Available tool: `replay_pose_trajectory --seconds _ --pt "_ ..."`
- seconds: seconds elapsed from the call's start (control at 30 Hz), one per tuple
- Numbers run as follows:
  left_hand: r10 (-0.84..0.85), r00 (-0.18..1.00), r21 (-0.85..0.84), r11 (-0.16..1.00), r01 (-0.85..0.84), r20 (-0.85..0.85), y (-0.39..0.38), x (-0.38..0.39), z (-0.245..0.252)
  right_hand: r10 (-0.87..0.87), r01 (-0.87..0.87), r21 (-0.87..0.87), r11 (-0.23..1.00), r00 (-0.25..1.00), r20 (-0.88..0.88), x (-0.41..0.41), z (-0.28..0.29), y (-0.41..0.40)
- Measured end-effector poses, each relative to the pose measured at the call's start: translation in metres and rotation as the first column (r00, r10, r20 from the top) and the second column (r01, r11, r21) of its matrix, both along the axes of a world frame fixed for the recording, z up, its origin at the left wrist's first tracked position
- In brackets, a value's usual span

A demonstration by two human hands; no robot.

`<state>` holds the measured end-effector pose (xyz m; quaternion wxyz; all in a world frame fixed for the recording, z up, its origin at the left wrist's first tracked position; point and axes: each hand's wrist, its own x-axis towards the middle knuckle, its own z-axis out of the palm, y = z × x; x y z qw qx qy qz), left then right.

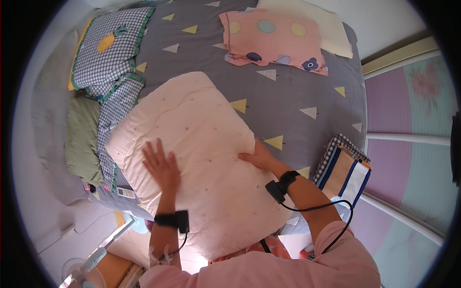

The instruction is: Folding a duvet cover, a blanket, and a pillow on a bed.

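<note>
A folded pale pink quilt (201,151) with small printed marks lies at a slant over the near part of the bed and hangs toward my body. My left hand (164,169) is spread, fingers apart, over the left part of the quilt; whether it presses down or hovers just above cannot be told. At the quilt's right edge, my right hand (257,156) grips the fabric near a corner. Its thumb rests on top, while the other fingers are mostly hidden beyond the edge.
Grey bedding (299,90) carries a tree print. A pink pillow (273,39) overlaps a cream pillow (333,34); a checked pineapple pillow (108,46), green cushion (83,140) and remote control (126,193) lie left. Folded striped cloth (345,172) sits right, near sliding doors (389,100).
</note>
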<state>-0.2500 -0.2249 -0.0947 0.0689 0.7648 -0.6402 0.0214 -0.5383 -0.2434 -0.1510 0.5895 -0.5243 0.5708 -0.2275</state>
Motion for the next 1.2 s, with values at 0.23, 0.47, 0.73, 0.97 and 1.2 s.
replay_pose_trajectory --seconds 0.23,0.47,0.73,0.97,1.2 --pt "0.09 0.994 -0.014 0.996 -0.091 -0.063 -0.025 -0.031 -0.069 -0.293 0.078 0.553 0.829 0.904 0.312 -0.088 -0.07 -0.065" --pt "0.012 0.998 -0.018 1.0 -0.013 -0.059 -0.026 -0.006 -0.117 -0.47 0.386 0.363 0.848 0.865 0.178 -0.085 -0.13 -0.222" --pt "-0.067 0.996 -0.116 0.992 0.06 -0.063 -0.034 0.007 -0.139 -0.798 0.641 0.49 0.591 0.554 0.238 -0.067 -0.155 -0.343" --pt "-0.024 0.997 -0.016 1.0 0.023 -0.071 -0.044 -0.003 -0.134 -0.757 0.691 0.344 0.636 0.646 0.101 -0.104 -0.143 -0.359" --pt "-0.055 0.994 -0.136 0.99 0.043 -0.09 -0.033 0.006 -0.143 -0.67 0.716 0.169 0.677 0.504 0.546 -0.122 0.001 -0.235"
